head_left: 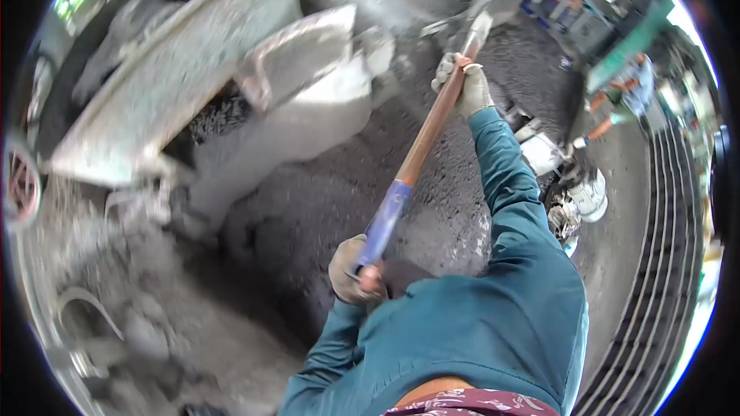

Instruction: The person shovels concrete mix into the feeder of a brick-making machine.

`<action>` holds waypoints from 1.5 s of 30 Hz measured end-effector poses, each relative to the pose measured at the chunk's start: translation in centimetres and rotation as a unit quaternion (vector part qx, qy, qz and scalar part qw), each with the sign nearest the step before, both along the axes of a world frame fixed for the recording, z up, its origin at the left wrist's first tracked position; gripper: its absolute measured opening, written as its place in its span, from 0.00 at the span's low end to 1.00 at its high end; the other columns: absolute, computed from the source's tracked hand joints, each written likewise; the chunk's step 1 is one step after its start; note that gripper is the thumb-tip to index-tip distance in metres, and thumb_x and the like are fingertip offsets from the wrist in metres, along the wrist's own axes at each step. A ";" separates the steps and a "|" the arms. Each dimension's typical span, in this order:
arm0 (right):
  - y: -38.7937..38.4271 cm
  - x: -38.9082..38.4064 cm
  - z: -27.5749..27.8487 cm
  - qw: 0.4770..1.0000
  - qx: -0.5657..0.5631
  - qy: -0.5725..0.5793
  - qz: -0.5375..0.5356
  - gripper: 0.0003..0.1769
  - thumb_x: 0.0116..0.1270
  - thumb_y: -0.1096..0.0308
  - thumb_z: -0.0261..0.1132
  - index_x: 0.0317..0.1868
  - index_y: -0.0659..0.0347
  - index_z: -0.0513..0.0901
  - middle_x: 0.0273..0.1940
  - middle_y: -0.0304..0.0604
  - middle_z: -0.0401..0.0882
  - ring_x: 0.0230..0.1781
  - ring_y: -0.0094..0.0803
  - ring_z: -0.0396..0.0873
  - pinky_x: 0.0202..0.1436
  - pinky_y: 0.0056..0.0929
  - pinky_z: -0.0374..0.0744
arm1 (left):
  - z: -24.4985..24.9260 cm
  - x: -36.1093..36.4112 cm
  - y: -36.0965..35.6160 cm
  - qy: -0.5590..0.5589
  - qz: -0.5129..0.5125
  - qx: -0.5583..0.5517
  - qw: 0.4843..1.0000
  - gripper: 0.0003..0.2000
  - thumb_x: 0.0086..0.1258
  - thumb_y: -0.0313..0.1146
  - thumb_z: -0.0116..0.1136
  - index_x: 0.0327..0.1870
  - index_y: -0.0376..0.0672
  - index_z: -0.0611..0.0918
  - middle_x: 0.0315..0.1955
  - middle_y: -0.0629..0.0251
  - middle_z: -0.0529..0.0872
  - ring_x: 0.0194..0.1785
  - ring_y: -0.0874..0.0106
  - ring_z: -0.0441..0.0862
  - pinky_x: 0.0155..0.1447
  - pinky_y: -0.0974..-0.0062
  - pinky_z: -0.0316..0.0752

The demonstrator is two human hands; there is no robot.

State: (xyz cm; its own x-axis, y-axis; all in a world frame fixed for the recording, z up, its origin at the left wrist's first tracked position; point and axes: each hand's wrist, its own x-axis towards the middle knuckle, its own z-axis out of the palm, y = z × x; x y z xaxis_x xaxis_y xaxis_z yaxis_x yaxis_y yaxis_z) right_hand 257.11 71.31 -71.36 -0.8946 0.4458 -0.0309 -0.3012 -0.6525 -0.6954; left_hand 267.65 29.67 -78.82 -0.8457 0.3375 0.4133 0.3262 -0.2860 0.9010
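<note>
A shovel with a brown wooden shaft (432,132) and a blue grip end (385,219) runs diagonally up the middle of the head view. My left hand (354,271), in a dirty glove with bare fingertips showing, is closed on the blue end close to my body. Farther forward, my right hand (465,86) wraps round the wooden shaft near the metal blade (505,1). The blade is tilted and points away from me, above dark granular material (532,50). Whether the blade carries anything is unclear.
On the left stands a large, dusty metal trough (185,54), with a grey heap (285,127) beside it. To the right are white sacks (590,194), a bending person (632,92) in light blue and a ribbed surface (651,262). A red wheel (21,185) shows at far left.
</note>
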 end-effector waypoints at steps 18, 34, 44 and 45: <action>-64.5 40.7 -41.1 0.543 -0.078 -0.670 0.500 0.04 0.65 0.73 0.64 0.31 0.59 0.77 0.20 0.45 0.73 0.16 0.42 0.78 0.18 0.46 0.79 | -18.2 51.2 -28.1 -0.655 0.704 0.059 0.268 0.20 0.75 0.51 0.52 0.44 0.41 0.83 0.36 0.64 0.84 0.41 0.65 0.82 0.50 0.62 0.78; -56.8 15.5 -62.6 0.732 -0.095 -0.560 0.378 0.07 0.63 0.67 0.65 0.33 0.54 0.74 0.24 0.39 0.74 0.20 0.36 0.75 0.25 0.43 0.78 | -31.7 36.6 -25.1 -0.595 0.686 0.184 0.378 0.21 0.73 0.46 0.55 0.59 0.41 0.81 0.49 0.59 0.82 0.48 0.61 0.82 0.52 0.59 0.80; -33.3 11.6 -41.2 0.855 -0.043 -0.502 0.122 0.11 0.63 0.76 0.64 0.41 0.50 0.73 0.29 0.42 0.74 0.24 0.39 0.77 0.27 0.48 0.79 | -32.1 32.7 -25.4 -0.710 0.374 0.313 0.509 0.20 0.62 0.60 0.60 0.30 0.53 0.75 0.19 0.73 0.73 0.22 0.67 0.73 0.26 0.63 0.72; -29.9 10.6 -39.9 0.857 -0.018 -0.509 0.086 0.12 0.62 0.76 0.64 0.41 0.50 0.72 0.29 0.43 0.73 0.23 0.39 0.76 0.26 0.48 0.79 | -32.4 29.6 -24.6 -0.712 0.338 0.310 0.532 0.20 0.61 0.62 0.61 0.27 0.56 0.74 0.15 0.77 0.70 0.17 0.69 0.70 0.21 0.64 0.70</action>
